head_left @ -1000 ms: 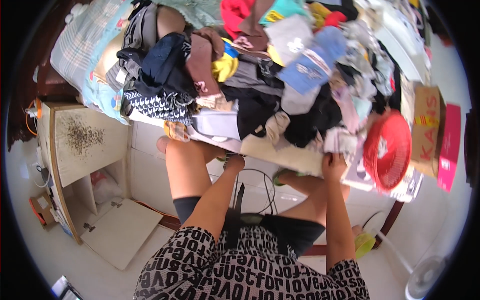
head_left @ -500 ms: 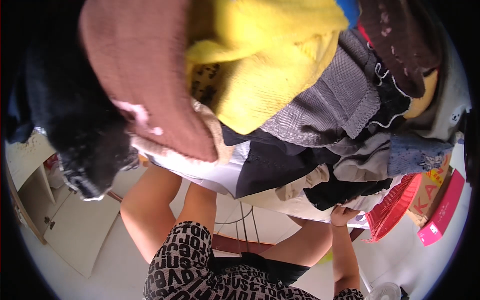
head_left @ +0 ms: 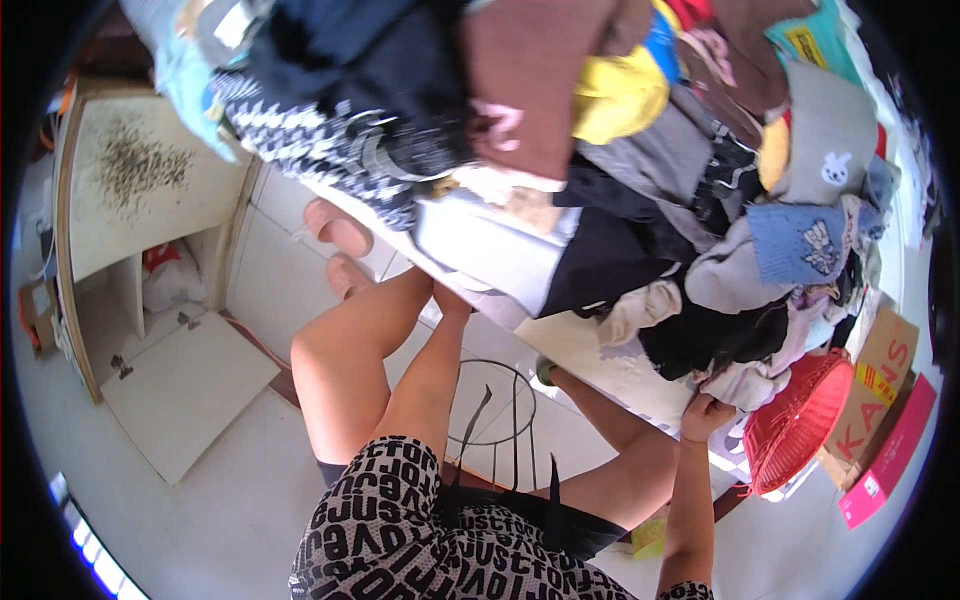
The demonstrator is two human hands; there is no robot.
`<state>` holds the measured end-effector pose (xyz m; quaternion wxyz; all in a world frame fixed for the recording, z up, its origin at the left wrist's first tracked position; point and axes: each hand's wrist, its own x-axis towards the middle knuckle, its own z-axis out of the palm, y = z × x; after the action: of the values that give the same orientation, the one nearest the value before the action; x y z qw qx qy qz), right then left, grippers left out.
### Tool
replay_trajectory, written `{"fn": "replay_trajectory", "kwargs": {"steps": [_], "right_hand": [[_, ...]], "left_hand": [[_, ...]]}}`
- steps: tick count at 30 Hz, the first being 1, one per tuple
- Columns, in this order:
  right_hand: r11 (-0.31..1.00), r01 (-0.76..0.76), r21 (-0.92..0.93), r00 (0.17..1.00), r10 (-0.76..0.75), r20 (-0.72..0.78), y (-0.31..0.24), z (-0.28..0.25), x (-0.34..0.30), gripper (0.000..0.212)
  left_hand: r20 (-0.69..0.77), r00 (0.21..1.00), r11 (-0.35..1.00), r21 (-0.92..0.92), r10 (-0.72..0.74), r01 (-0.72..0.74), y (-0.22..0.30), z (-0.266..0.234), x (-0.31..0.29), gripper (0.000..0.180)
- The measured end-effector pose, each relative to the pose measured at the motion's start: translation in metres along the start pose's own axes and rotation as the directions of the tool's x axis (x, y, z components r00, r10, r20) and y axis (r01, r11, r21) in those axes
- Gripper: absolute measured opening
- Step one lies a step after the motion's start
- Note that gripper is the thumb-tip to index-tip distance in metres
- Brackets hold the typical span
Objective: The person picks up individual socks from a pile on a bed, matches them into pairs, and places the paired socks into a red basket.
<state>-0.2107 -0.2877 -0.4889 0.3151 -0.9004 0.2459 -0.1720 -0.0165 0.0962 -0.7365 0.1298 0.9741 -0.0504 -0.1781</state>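
My right hand (head_left: 706,416) is closed at the near edge of a white table (head_left: 590,360), against a pale sock (head_left: 745,384); what its fingers grip is hidden. My left forearm (head_left: 425,375) reaches up to the table's edge, where the hand is mostly covered by the edge and white cloth (head_left: 480,250), so its fingers do not show. A large heap of socks and clothes covers the table. In it lie a brown garment (head_left: 520,90), a yellow piece (head_left: 620,98), a grey sock with a blue cuff (head_left: 800,245), a black sock (head_left: 715,335) and a dark garment (head_left: 360,70).
A red plastic basket (head_left: 800,425) stands right of my right hand, by a cardboard box (head_left: 875,400) and a pink box (head_left: 890,455). At left is a cabinet (head_left: 140,180) with its door down. Pink slippers (head_left: 340,228) and a wire stand (head_left: 490,400) are on the floor.
The view has drawn back, so the heap looks smaller and the cabinet, slippers and floor show more. My right hand stays by the pale sock; my left hand stays at the table's edge.
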Motion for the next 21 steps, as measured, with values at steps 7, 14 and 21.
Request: {"fn": "replay_trajectory", "kwargs": {"steps": [7, 14, 21], "right_hand": [[0.994, -0.084, -0.064, 0.996, 0.083, -0.017, 0.021, -0.013, -0.003, 0.032], [0.948, 0.12, -0.294, 0.982, -0.157, -0.104, -0.013, 0.002, 0.015, 0.029], [0.918, 0.005, -0.398, 0.99, -0.06, -0.125, -0.041, 0.014, 0.022, 0.024]], "left_hand": [[-0.038, 0.87, 0.748, -0.53, -0.492, 0.4, -0.053, -0.022, 0.058, 0.091], [0.253, 0.855, 0.843, -0.192, -0.453, 0.503, -0.099, -0.041, 0.093, 0.039], [0.154, 0.98, 0.987, -0.076, -0.126, 0.139, -0.044, -0.079, 0.051, 0.038]]}}
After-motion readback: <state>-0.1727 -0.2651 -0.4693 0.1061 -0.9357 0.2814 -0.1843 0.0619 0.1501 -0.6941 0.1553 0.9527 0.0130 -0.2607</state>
